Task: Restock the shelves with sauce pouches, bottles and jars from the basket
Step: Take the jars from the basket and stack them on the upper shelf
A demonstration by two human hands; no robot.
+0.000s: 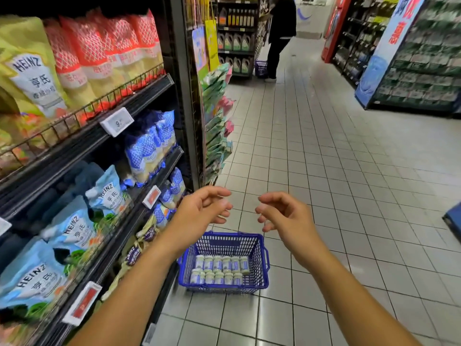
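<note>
You are between picks, your left hand (202,208) and right hand (284,213) both empty, fingers loosely curled, over the blue plastic mesh basket (259,265) on the white tiled floor (324,171) beside the black metal shelves (149,94), so I judge you next reach down for one of its eleven small pale blue-labelled jars (222,269), six behind and five in front.

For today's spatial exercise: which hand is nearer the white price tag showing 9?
Left. The left hand is below-right of the tag, by the shelves; the right hand is farther right.
</note>
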